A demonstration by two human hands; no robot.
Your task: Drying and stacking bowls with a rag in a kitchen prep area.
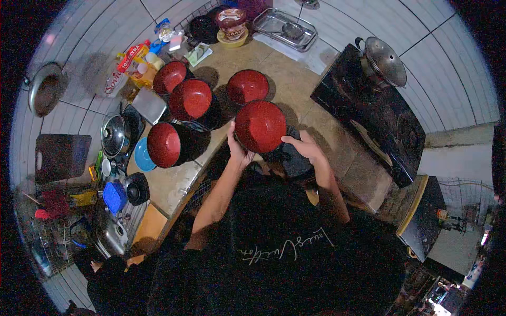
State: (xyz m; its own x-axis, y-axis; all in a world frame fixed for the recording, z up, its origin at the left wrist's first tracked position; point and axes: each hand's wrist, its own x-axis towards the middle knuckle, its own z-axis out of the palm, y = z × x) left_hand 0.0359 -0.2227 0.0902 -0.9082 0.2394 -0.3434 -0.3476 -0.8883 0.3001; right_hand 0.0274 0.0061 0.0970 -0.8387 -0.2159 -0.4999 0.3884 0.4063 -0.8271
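A red-lined black bowl (261,125) is tilted towards me in front of my body, over the counter's edge. My left hand (238,148) grips it from the left, thumb along the outer wall and fingers underneath. At its right rim is my right hand (306,148), thumb touching the edge, with a dark grey cloth (296,162) bunched in it and hanging down. Just beyond the held bowl sits another red-lined bowl (248,87). To the left stand a stack of such bowls (191,99), one bowl behind it (170,77), and a tilted bowl (163,145) nearer me.
A blue plate (145,155) lies by the tilted bowl. Left are a metal tin (149,104), a glass lid (114,135) and a sink (112,239). A black stove (375,102) bears a metal pot (383,65) at right. A glass dish (272,29) and tub (231,25) stand at the back.
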